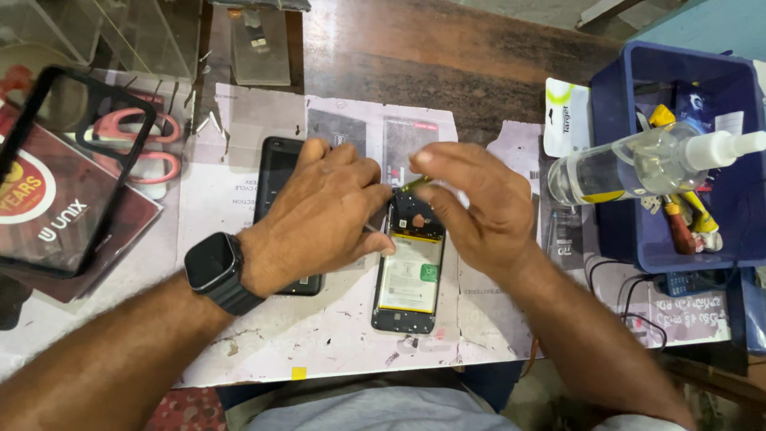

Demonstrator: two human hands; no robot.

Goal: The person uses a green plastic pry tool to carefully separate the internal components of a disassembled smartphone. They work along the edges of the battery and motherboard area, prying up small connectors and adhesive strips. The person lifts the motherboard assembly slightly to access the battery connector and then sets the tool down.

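An opened phone (408,278) lies on the paper-covered bench with its back off, showing a pale battery and dark circuit area. My left hand (319,211) rests over its top left edge, fingers pressing near the frame, a dark smartwatch (215,270) on the wrist. My right hand (479,203) hovers over the phone's top end and pinches a small thin yellowish-green strip (416,183) between thumb and forefinger. A second dark phone (279,172) lies partly under my left hand.
A blue plastic bin (678,231) at right holds a clear spray bottle (638,164) and screwdrivers. A black phone case (68,172) and pink-handled scissors (144,148) lie at left. Cables trail at the right front. The bench edge runs near my lap.
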